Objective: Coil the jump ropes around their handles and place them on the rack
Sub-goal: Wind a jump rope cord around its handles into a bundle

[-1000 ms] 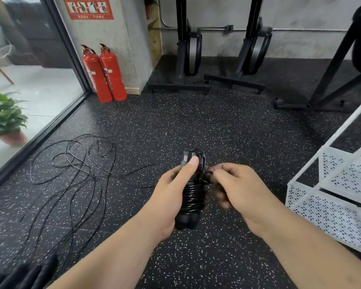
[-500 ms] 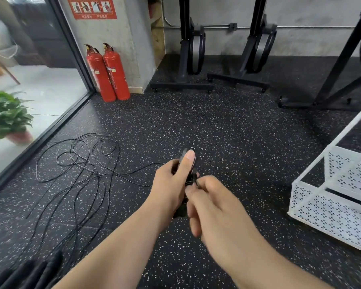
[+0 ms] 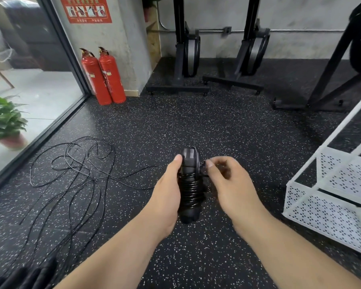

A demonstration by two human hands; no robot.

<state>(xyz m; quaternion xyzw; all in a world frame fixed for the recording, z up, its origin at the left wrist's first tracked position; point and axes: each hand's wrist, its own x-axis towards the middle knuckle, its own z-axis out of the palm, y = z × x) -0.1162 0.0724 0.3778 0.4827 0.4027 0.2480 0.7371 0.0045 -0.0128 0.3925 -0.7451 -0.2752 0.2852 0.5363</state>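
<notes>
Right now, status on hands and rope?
Left hand grips black rope-wound handle bundle. Right hand pinches rope end at its top. Loose black ropes tangled on floor, left; white perforated rack right.

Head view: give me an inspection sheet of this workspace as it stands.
Surface: black speckled rubber floor.
Job's things: coiled jump rope held above the floor; loose ropes tangled on the floor at left; black handles at the bottom-left edge; white rack at right.
Clutter: nothing seen.
Hands: left hand grips the coiled bundle; right hand pinches its rope near the top.
Cables: nothing seen besides the ropes.
Surroundings: fire extinguishers, potted plant at far left, gym machines by the wall.
</notes>
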